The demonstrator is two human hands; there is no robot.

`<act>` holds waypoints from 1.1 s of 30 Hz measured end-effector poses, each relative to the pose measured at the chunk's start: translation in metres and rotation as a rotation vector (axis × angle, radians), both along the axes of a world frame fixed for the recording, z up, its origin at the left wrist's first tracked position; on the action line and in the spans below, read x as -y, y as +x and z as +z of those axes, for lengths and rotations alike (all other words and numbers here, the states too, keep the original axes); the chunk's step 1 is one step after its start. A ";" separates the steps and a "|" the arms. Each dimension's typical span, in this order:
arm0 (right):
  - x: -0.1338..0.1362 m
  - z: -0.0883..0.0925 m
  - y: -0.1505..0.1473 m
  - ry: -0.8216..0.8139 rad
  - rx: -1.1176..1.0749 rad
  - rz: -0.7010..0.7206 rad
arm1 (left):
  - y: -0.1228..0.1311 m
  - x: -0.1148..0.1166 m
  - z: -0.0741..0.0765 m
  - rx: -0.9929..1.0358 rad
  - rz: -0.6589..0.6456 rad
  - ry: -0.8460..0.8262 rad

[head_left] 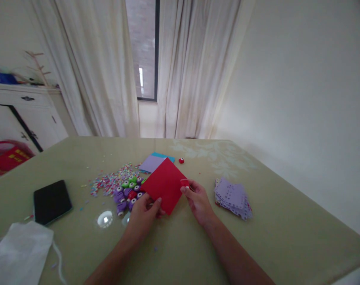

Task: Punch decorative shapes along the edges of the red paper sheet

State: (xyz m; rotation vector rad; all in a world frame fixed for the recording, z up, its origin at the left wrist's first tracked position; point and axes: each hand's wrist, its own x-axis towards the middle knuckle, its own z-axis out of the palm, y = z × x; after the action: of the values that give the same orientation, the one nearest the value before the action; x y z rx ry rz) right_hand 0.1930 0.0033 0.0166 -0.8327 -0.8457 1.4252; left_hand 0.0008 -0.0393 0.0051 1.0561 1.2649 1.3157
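A red square paper sheet (164, 184) is held over the olive table (286, 237). My left hand (144, 211) pinches its lower corner between thumb and fingers. My right hand (197, 200) is closed on a small red punch (185, 182) at the sheet's right edge. Just left of the sheet lies a cluster of small purple, green and red punches (128, 192).
Coloured paper confetti (111, 180) is scattered left of centre. Lilac and blue sheets (153, 162) and a lone red punch (181, 160) lie behind. A stack of punched lilac papers (233, 198) sits right. A black phone (51, 201) and a white pouch (19, 253) lie left.
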 end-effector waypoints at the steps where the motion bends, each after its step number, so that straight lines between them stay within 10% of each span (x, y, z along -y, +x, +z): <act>1: -0.002 -0.001 0.001 -0.005 0.005 -0.018 | 0.000 0.000 0.001 0.004 0.001 -0.002; 33: 0.022 0.000 -0.015 0.021 0.152 0.310 | -0.004 0.012 0.022 0.259 0.251 0.074</act>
State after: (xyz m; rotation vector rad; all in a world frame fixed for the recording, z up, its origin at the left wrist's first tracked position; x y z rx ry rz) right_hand 0.1776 -0.0191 0.0165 -0.8269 -1.1418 1.6333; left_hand -0.0027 -0.0512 0.0276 0.7637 1.1856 1.6434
